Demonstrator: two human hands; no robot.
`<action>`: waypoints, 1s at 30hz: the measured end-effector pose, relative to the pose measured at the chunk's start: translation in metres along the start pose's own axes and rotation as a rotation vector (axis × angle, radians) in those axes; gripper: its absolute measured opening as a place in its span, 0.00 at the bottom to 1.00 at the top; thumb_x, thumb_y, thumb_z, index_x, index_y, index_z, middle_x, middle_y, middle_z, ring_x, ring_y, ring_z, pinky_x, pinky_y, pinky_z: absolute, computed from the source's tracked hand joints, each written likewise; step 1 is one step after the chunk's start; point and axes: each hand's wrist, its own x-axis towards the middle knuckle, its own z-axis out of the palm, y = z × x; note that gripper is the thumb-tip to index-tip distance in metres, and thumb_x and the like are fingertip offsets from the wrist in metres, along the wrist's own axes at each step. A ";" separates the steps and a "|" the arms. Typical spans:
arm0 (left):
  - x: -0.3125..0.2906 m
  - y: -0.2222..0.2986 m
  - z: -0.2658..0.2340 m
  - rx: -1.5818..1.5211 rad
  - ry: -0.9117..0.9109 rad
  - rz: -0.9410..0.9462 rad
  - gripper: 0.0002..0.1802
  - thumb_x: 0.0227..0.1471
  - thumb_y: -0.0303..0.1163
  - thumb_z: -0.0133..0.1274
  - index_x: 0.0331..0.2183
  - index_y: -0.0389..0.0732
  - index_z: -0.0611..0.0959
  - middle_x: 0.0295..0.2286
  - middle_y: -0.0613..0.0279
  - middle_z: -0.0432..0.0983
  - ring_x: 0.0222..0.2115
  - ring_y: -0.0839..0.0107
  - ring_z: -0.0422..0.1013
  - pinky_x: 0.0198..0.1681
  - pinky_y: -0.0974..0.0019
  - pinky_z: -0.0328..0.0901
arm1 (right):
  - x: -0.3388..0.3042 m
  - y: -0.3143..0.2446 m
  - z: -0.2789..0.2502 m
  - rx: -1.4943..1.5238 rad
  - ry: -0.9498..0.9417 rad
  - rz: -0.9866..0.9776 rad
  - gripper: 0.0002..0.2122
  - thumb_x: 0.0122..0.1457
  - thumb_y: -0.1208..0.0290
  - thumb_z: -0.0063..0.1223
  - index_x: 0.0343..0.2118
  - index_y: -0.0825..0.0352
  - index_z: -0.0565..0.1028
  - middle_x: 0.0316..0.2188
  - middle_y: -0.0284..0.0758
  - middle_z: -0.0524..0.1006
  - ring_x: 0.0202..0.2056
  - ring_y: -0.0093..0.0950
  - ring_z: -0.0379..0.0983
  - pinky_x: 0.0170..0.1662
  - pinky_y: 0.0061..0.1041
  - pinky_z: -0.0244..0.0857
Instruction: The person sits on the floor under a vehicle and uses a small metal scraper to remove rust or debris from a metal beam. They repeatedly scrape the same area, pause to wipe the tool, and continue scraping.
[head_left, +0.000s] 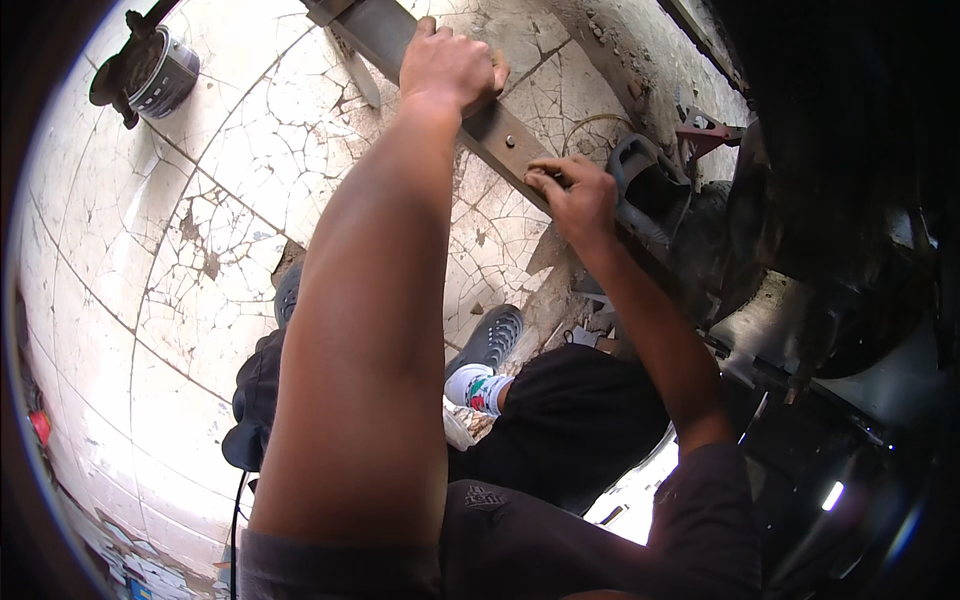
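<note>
A long, flat, dark metal bar [490,130] runs slantwise from the top of the view down toward the right, over the tiled floor. My left hand [450,68] is closed over its upper part, with the fingers wrapped round it. Lower down, my right hand [582,198] is at the bar, its thumb and fingers pinched together. Whatever is between those fingertips is too small and hidden to name. Between my hands, a small bright round spot [510,141] shows on the bar; I cannot tell whether it is a hole or a bolt head.
A small bucket [168,82] with dark contents stands at the far left on the cracked tile floor [215,165]. Right of my right hand are a grey plastic container with a handle [632,165], a red metal stand [708,135] and dark machinery [820,260]. My shoe [490,335] is below the bar.
</note>
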 end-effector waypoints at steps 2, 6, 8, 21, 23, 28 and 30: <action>0.002 0.008 -0.007 -0.010 -0.034 0.013 0.33 0.66 0.53 0.40 0.26 0.41 0.90 0.33 0.51 0.86 0.43 0.60 0.80 0.65 0.53 0.58 | 0.018 0.015 -0.004 -0.016 0.050 0.032 0.08 0.51 0.74 0.73 0.35 0.64 0.87 0.33 0.40 0.85 0.33 0.34 0.83 0.39 0.31 0.75; 0.002 0.001 -0.003 -0.021 -0.029 -0.001 0.33 0.66 0.54 0.40 0.27 0.41 0.91 0.33 0.51 0.86 0.43 0.60 0.80 0.64 0.53 0.58 | 0.002 0.007 0.004 0.022 0.021 0.038 0.08 0.51 0.74 0.73 0.35 0.64 0.88 0.31 0.41 0.85 0.33 0.35 0.83 0.38 0.31 0.75; 0.003 -0.001 -0.001 -0.017 -0.010 -0.013 0.33 0.66 0.54 0.40 0.27 0.41 0.91 0.33 0.51 0.86 0.43 0.60 0.80 0.64 0.53 0.58 | 0.000 -0.002 0.004 0.038 0.023 0.015 0.08 0.51 0.74 0.73 0.35 0.65 0.87 0.30 0.42 0.85 0.32 0.36 0.83 0.37 0.31 0.75; 0.001 0.006 -0.009 0.048 -0.084 0.015 0.32 0.67 0.57 0.39 0.35 0.47 0.92 0.39 0.54 0.87 0.47 0.64 0.79 0.67 0.52 0.54 | -0.036 -0.032 -0.017 0.060 -0.213 0.070 0.11 0.53 0.71 0.74 0.38 0.65 0.87 0.34 0.37 0.85 0.34 0.26 0.83 0.39 0.25 0.74; 0.000 0.010 -0.010 0.025 -0.117 0.036 0.32 0.65 0.58 0.40 0.37 0.46 0.91 0.41 0.53 0.86 0.47 0.63 0.80 0.68 0.51 0.53 | -0.052 -0.045 -0.037 0.158 -0.214 -0.027 0.11 0.53 0.70 0.74 0.39 0.65 0.87 0.35 0.37 0.85 0.35 0.26 0.83 0.40 0.25 0.75; 0.029 -0.025 -0.005 -0.108 -0.262 0.046 0.35 0.60 0.64 0.47 0.41 0.42 0.90 0.38 0.52 0.86 0.43 0.58 0.81 0.60 0.54 0.64 | -0.094 -0.100 -0.106 0.261 -0.170 0.061 0.13 0.57 0.71 0.70 0.45 0.65 0.84 0.37 0.39 0.86 0.40 0.28 0.85 0.42 0.26 0.77; 0.036 -0.027 -0.018 -0.341 -0.472 0.035 0.31 0.59 0.59 0.56 0.47 0.42 0.89 0.36 0.58 0.87 0.39 0.65 0.81 0.47 0.63 0.72 | -0.123 -0.114 -0.127 0.355 -0.112 0.133 0.14 0.58 0.72 0.69 0.47 0.65 0.83 0.37 0.38 0.87 0.40 0.27 0.85 0.42 0.26 0.78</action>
